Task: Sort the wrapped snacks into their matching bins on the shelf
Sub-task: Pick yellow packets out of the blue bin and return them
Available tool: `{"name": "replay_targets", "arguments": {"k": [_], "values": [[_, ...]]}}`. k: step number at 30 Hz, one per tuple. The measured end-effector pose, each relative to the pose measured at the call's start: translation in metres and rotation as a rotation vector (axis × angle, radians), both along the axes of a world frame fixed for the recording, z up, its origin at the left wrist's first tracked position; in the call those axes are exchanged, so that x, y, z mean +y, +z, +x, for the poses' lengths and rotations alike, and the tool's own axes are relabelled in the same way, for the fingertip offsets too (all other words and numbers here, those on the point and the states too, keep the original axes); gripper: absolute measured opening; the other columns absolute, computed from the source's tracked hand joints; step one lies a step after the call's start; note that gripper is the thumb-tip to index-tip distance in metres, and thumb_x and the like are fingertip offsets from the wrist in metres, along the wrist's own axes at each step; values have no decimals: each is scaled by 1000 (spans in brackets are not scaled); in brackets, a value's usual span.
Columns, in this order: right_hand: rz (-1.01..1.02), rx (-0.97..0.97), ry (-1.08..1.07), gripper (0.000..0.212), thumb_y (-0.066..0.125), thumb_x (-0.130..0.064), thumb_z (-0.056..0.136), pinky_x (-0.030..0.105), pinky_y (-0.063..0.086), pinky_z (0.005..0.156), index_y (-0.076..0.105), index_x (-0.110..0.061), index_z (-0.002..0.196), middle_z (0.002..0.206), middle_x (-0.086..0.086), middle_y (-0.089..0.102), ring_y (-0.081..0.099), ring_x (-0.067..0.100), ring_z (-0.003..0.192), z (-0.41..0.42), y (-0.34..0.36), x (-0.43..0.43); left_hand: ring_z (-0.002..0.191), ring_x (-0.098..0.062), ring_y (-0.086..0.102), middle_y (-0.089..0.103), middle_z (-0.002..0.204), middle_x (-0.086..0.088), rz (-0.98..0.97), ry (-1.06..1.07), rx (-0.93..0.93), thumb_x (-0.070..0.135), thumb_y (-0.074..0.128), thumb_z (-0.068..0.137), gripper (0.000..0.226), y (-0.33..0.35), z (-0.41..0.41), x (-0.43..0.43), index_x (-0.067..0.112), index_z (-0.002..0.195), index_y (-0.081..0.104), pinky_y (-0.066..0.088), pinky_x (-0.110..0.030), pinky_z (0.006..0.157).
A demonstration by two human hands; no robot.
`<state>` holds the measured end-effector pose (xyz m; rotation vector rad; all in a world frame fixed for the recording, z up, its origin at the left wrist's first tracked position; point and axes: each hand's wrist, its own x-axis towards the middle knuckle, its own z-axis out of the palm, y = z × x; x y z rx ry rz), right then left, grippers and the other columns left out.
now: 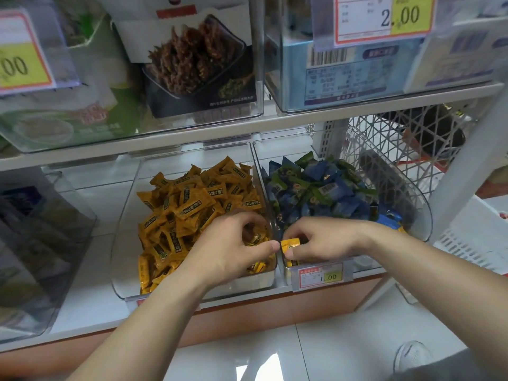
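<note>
Two clear bins sit side by side on the lower shelf. The left bin [123, 224] is heaped with yellow wrapped snacks [192, 199]. The right bin [423, 215] holds blue and green wrapped snacks [319, 188], with a few yellow ones at its front left corner. My left hand [231, 248] hovers over the front right of the left bin, fingers curled round yellow snacks. My right hand [321, 237] is at the front left of the right bin and pinches a yellow snack [290, 244] just beside the wall between the bins.
A price tag [321, 276] hangs on the right bin's front. Above, an upper shelf [275, 122] carries clear bins of boxed goods. A white lattice basket [390, 138] stands at the right. An empty-looking clear bin [41, 243] sits at the far left.
</note>
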<state>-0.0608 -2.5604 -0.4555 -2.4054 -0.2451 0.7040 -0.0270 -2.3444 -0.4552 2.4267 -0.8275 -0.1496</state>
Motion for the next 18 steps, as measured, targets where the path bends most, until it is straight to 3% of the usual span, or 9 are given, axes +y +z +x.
{"name": "replay_targets", "arguments": {"k": [4, 7, 9, 12, 18], "values": [[101, -221, -127, 5, 65, -38, 93, 12, 39, 59, 65, -33, 91, 75, -15, 65, 57, -5, 66, 0, 16, -13, 97, 0, 60, 64, 114, 17, -98, 77, -72, 63, 63, 79, 52, 6, 1, -3, 34, 123, 59, 54, -24, 81], [383, -319, -344, 7, 65, -24, 95, 14, 45, 56, 69, -18, 93, 72, -6, 71, 66, 2, 64, 1, 21, -17, 111, -3, 55, 60, 122, 17, -148, 116, -210, 63, 59, 79, 55, 11, -5, -14, 38, 128, 51, 50, -26, 90], [610, -301, -481, 12, 63, -18, 97, 18, 49, 52, 69, -8, 100, 74, -1, 74, 69, 9, 62, -1, 24, -13, 115, -4, 51, 56, 126, 16, -181, 95, -247, 65, 57, 77, 63, 13, -13, -27, 40, 133, 42, 47, -24, 93], [808, -286, -559, 14, 62, -19, 98, 21, 53, 53, 68, -8, 104, 83, 7, 76, 73, 17, 68, -4, 26, -5, 118, -12, 50, 54, 132, 9, -200, 55, -276, 63, 58, 76, 72, 12, -20, -45, 42, 140, 32, 46, -30, 94], [1134, -83, -656, 17, 53, -12, 101, 28, 57, 62, 68, -4, 104, 90, 12, 74, 72, 25, 81, -11, 29, -2, 118, -15, 52, 61, 127, 10, -232, 62, -313, 73, 58, 76, 68, 13, -14, -58, 42, 136, 45, 46, -33, 94]]}}
